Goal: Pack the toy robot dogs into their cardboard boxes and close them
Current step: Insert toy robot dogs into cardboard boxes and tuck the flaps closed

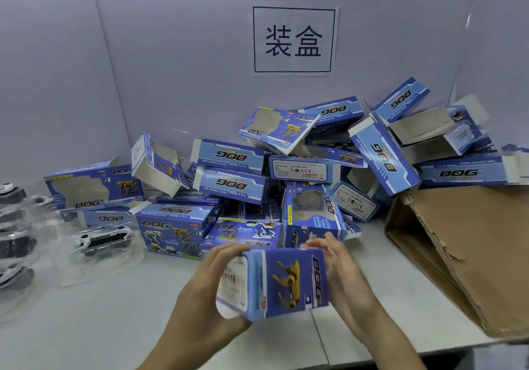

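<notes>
I hold a blue cardboard DOG box (286, 281) above the white table, printed with a yellow robot dog. My left hand (211, 289) grips its left end, thumb along the top edge. My right hand (343, 269) presses flat against its right side, fingers extended and blurred. Whether a toy is inside the box cannot be seen. A white and black toy robot dog (103, 239) lies in a clear plastic shell at the left of the table.
A heap of several blue DOG boxes (286, 175), some with open flaps, fills the back of the table. More toy dogs in clear shells (14, 243) sit at the far left. A large brown carton (463, 249) lies open on its side at right.
</notes>
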The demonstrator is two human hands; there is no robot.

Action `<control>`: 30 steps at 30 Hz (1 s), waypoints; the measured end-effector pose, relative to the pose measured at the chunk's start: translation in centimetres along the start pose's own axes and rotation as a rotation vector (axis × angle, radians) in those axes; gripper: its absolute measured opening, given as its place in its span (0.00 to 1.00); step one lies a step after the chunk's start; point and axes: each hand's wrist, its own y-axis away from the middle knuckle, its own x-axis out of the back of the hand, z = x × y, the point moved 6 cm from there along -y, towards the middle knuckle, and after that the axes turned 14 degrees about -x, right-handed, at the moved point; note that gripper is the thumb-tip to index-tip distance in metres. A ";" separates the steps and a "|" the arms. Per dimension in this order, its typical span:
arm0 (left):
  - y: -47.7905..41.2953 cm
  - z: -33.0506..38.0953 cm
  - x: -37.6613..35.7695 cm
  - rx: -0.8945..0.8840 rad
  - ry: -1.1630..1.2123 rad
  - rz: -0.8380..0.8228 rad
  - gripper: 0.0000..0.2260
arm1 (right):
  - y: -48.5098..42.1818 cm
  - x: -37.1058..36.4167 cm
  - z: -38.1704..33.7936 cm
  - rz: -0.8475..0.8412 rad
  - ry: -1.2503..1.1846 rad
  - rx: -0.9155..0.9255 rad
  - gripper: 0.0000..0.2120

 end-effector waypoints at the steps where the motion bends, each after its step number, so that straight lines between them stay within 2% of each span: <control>1: 0.2 0.8 -0.3 -0.095 -0.108 -0.019 0.40 | 0.2 0.2 0.5 -0.049 0.091 -0.100 0.30; 4: 0.7 2.1 -1.8 -0.243 -0.193 -0.037 0.45 | 1.3 0.7 1.7 -0.161 0.146 -0.315 0.27; 6: 1.1 2.4 -2.7 -0.315 -0.213 -0.005 0.42 | 2.2 1.6 2.0 -0.155 0.115 -0.342 0.28; 8: 1.4 1.8 -3.4 -0.325 -0.241 0.045 0.37 | 3.2 3.1 2.3 -0.095 0.074 -0.316 0.35; 11: 2.3 -1.1 -4.3 -0.128 -0.194 0.092 0.38 | 5.5 5.3 2.2 -0.069 -0.100 -0.209 0.44; 14: 4.0 -4.6 -5.6 0.076 -0.141 0.066 0.30 | 8.2 7.4 0.4 -0.108 -0.343 -0.035 0.34; 17: 5.5 -7.5 -6.9 0.288 -0.063 -0.010 0.29 | 9.9 10.9 -1.8 0.068 -0.459 0.147 0.32; 19: 5.8 -7.9 -7.3 0.360 -0.048 -0.072 0.27 | 10.0 13.0 -3.2 0.224 -0.487 0.227 0.29; 23: 5.9 -7.7 -7.6 0.403 -0.094 -0.154 0.24 | 7.9 16.8 -5.3 0.600 -0.433 0.314 0.16; 27: 5.7 -7.1 -7.8 0.392 -0.118 -0.213 0.20 | 5.0 19.8 -5.8 0.774 -0.495 0.290 0.07; 30: 5.8 -7.0 -7.7 0.394 -0.109 -0.214 0.19 | 5.2 21.2 -5.9 0.880 -0.690 0.401 0.12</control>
